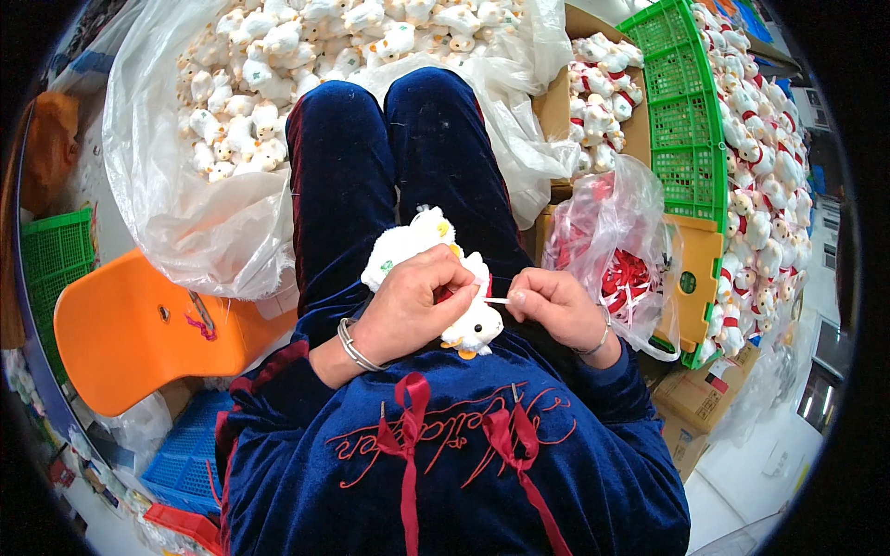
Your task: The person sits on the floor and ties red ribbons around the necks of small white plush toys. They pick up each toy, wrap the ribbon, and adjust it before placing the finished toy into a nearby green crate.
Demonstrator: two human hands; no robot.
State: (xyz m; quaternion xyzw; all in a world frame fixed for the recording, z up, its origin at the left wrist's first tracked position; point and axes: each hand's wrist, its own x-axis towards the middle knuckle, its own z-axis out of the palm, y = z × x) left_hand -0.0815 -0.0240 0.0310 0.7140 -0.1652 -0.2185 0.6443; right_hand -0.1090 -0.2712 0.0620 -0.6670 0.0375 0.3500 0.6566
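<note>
A small white plush toy [394, 246] lies across my lap, its head with a dark eye and orange-yellow bits pointing toward me. Red material shows at its neck, partly covered by my fingers. My left hand [417, 301] is closed on the toy at the neck, thumb and fingertips pinched together there. A thin whitish strip [497, 300] spans the short gap from the toy's neck to my right hand [559, 310], whose thumb and forefinger pinch its end. Whether the strip is tied to the toy is hidden by my left fingers.
A big clear plastic bag [195, 236] of white plush toys stands ahead. At right are a bag of red ribbons [629, 278], a cardboard box [640, 139] of toys with red neckbands, and a green crate [681, 111]. An orange chair [139, 334] stands left.
</note>
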